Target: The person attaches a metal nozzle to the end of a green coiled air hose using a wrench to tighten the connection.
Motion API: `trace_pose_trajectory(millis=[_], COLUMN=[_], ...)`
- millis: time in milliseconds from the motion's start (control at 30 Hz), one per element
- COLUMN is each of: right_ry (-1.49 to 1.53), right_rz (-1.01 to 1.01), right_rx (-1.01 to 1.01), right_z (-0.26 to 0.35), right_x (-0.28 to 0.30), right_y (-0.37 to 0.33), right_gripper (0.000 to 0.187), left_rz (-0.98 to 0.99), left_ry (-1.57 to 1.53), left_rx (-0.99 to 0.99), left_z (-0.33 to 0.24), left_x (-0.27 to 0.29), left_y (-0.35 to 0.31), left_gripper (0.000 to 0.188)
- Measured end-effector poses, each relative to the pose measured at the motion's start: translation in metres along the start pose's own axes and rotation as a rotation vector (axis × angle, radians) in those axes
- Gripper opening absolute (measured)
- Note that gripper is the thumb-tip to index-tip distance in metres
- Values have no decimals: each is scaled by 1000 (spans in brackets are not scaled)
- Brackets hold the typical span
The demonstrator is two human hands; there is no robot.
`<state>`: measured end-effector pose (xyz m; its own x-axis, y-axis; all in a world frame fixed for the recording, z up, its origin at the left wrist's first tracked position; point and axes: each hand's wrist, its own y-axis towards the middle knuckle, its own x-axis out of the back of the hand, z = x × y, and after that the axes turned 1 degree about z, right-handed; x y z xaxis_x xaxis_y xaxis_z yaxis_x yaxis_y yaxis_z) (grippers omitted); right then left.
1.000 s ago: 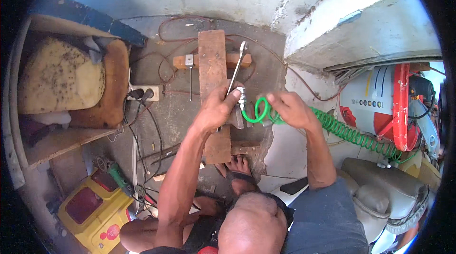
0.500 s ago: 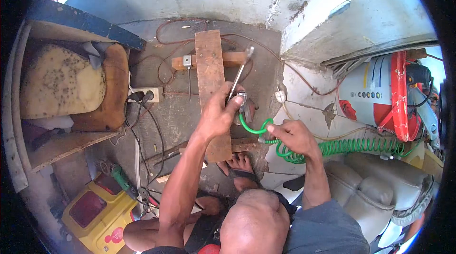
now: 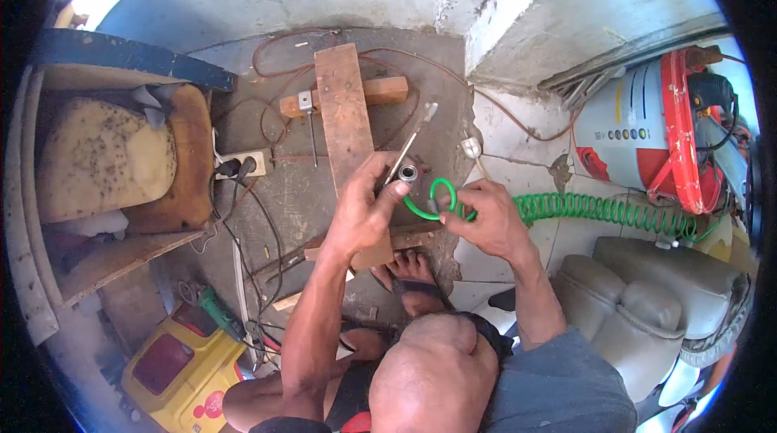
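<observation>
A metal tool with a long thin shaft [image 3: 412,138] slants up and away from my left hand [image 3: 363,205], whose fingers are closed round it. Its chrome round end [image 3: 409,173], hollow in the middle, faces up beside my thumb. My right hand [image 3: 488,218] pinches the green coiled air hose [image 3: 603,208] near a loop. From that loop the hose curves to just below the chrome end; my left fingers hide whether it joins the tool. Beyond my left hand lies a wooden board [image 3: 344,101] across a wooden block [image 3: 388,91].
A metal bracket with a rod [image 3: 305,101] sits on the block. To the left are a power strip [image 3: 257,163], a wooden cabinet [image 3: 121,259] and a green angle grinder [image 3: 217,307] on a yellow case [image 3: 162,388]. At right stand a red-and-white bucket [image 3: 631,142] and grey cushions [image 3: 639,312].
The tool has turned in my left hand, so its hollow chrome end now faces up. My right hand has moved up and left, closer to it, with the hose. The whole view has shifted slightly.
</observation>
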<state>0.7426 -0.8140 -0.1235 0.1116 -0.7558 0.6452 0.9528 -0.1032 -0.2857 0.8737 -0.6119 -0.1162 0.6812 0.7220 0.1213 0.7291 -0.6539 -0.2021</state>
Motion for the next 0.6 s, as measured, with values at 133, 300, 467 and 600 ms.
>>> trace_pose_trajectory(millis=[133,300,467,600], right_ry=[186,282,200,327], right_rz=[-15,-56,382,344], right_rx=[-31,132,-372,-308], right_z=[7,-1,-42,-34], right_x=[9,14,0,-20], right_y=[5,36,113,127], right_gripper=[37,43,54,64], left_rz=[57,64,47,48], left_ry=[10,129,103,133], left_rx=[55,38,13,25], left_z=[-1,-5,-3,8], left_x=[7,8,-3,3], left_y=[3,4,-1,-6], left_gripper=[25,22,24,31])
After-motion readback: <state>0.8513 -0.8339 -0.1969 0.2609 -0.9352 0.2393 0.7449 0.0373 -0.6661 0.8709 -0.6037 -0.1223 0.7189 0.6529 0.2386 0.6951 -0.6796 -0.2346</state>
